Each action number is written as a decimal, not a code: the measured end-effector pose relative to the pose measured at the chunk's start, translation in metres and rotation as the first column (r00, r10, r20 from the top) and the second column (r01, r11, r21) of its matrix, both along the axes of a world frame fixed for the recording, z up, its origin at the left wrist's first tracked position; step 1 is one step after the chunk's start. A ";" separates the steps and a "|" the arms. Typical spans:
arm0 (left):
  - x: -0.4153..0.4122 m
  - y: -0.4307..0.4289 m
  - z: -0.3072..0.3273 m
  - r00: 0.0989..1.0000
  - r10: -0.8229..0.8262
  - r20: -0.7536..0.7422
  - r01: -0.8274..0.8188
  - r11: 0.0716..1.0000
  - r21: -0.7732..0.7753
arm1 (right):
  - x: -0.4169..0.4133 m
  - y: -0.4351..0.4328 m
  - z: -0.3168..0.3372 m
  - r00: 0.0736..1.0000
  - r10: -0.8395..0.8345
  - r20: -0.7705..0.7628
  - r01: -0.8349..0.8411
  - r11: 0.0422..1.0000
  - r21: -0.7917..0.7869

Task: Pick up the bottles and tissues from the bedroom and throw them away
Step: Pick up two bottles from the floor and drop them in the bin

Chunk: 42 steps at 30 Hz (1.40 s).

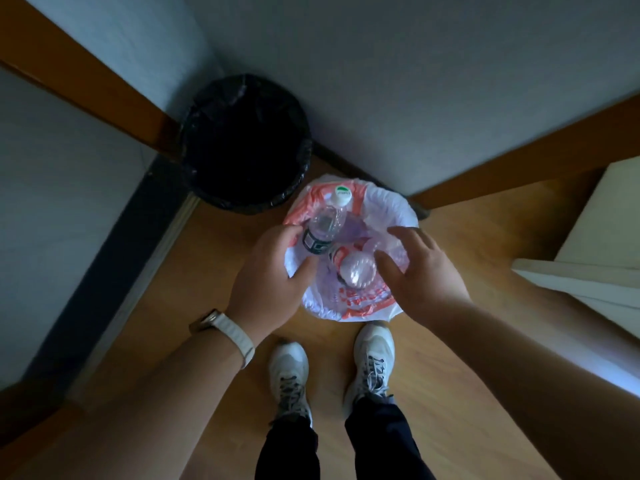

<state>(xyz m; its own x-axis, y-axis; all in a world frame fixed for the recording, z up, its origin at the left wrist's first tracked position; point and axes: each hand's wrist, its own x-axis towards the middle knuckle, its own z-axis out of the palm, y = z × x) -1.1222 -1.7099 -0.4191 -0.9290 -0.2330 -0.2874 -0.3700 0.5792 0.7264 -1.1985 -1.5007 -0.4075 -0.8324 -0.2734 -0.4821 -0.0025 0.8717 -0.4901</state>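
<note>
Bottle [325, 224] gripped at its lower end by left hand [270, 275], cap pointing away over the open white-and-orange plastic bag [388, 209], second bottle [358, 271] lying inside just beside right hand [426, 271], fingers spread, holding nothing, black-lined bin [294, 174] just beyond.

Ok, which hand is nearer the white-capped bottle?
Left. The left hand grips the white-capped bottle by its lower end; the right hand hovers open to its right, not touching it.
</note>
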 end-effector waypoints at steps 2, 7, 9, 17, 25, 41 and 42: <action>-0.008 -0.010 0.031 0.991 -0.129 -0.040 0.125 0.989 -0.081 | -0.005 -0.003 0.034 0.994 0.109 -0.030 -0.108 0.993 0.054; -0.024 -0.027 0.115 0.904 -0.427 0.001 0.401 0.849 -0.345 | -0.008 -0.010 0.121 0.941 0.319 -0.110 -0.296 0.937 0.186; -0.026 -0.031 0.153 0.876 -0.482 0.035 0.453 0.793 -0.406 | -0.006 -0.011 0.157 0.927 0.355 -0.120 -0.323 0.919 0.224; -0.016 -0.035 0.300 0.841 -0.541 -0.029 0.456 0.736 -0.501 | 0.014 -0.012 0.305 0.891 0.410 -0.193 -0.336 0.884 0.325; 0.000 -0.036 0.413 0.782 -0.611 -0.118 0.447 0.684 -0.576 | 0.047 -0.007 0.440 0.881 0.349 -0.319 -0.225 0.903 0.365; -0.014 0.085 0.570 0.516 -0.802 -0.301 0.476 0.560 -0.678 | 0.118 0.116 0.604 0.840 0.105 -0.532 0.135 0.910 0.393; -0.014 0.098 0.576 0.497 -0.811 -0.309 0.477 0.553 -0.684 | 0.125 0.127 0.609 0.829 0.083 -0.553 0.164 0.909 0.382</action>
<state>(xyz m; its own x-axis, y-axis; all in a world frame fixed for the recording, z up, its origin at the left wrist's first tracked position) -1.1362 -1.6123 0.1568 -0.7815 0.5690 0.2558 0.6185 0.7603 0.1985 -1.0735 -1.3738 0.2015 -0.9926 -0.1211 -0.0008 -0.1210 0.9923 -0.0279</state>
